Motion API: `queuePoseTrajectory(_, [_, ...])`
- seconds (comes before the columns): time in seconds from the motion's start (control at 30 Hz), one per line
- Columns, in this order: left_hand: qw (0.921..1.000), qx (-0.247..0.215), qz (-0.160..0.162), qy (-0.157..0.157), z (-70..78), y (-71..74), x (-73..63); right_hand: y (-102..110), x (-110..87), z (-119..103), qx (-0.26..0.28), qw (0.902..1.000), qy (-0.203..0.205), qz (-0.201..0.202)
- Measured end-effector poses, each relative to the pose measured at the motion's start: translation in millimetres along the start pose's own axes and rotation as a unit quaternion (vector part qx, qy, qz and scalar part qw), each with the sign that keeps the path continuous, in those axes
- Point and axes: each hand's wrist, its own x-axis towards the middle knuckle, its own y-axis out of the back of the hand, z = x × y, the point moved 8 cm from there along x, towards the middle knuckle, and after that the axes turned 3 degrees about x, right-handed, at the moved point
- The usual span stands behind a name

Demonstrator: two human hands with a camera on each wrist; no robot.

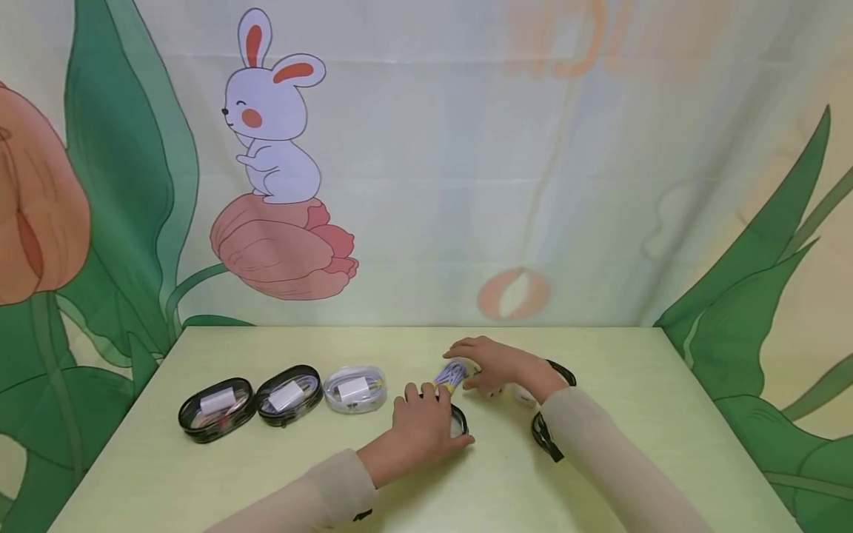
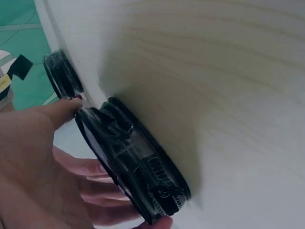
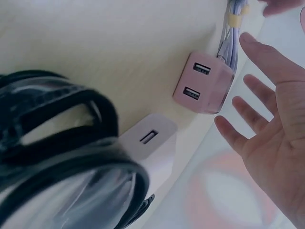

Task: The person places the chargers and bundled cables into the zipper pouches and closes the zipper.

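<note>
My left hand [image 1: 421,429] grips a black-edged clear oval zip case [image 2: 136,160], its thumb at one end and its fingers along the side. Much of that case is hidden by the hand in the head view. Just beyond it lies a coiled lilac cable [image 1: 450,373] with a yellow tie. My right hand [image 1: 501,366] hovers beside this cable, its fingers spread and apart from it in the right wrist view. Near that palm sit a pink two-port USB charger [image 3: 205,83] and a white single-port charger [image 3: 152,145].
Left on the table stand two black-edged cases [image 1: 216,409] and a clear white-edged case [image 1: 355,389], each with a white charger and cable inside. Beside my right forearm is another black-edged case [image 3: 71,167], partly covered by the sleeve. A printed curtain [image 1: 426,185] hangs behind the table.
</note>
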Motion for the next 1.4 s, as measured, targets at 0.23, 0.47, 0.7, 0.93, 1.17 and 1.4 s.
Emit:
queuePoseTrajectory(0.23, [0.9963, -0.013, -0.005, -0.085, -6.3, 6.7, -2.4, -3.6, 6.9, -0.2, -0.007, 0.9997, -0.012, -0.022])
queuePoseTrajectory(0.47, [0.9854, -0.098, -0.006, -0.139, -22.7, 8.8, -3.5, -6.4, 7.2, -2.1, 0.0, 0.9994, -0.005, -0.035])
queuePoseTrajectory(0.7, [0.9652, -0.204, 0.022, -0.163, -33.3, 13.9, -6.1, -4.7, 15.1, 1.2, -0.006, 0.9988, -0.013, -0.047])
queuePoseTrajectory(0.93, [0.9551, -0.233, 0.04, -0.179, -40.2, 16.3, -9.1, -7.3, 22.3, 12.5, 0.04, 0.9964, -0.057, -0.049])
queuePoseTrajectory(1.17, [0.9591, -0.217, 0.022, -0.181, -46.3, 14.5, -10.8, -11.4, 28.9, 9.2, 0.005, 0.9985, -0.032, -0.045])
queuePoseTrajectory(1.4, [0.9557, -0.237, 0.021, -0.173, -50.7, 9.4, -6.8, -10.7, 33.7, 3.7, -0.031, 0.9993, 0.013, -0.013])
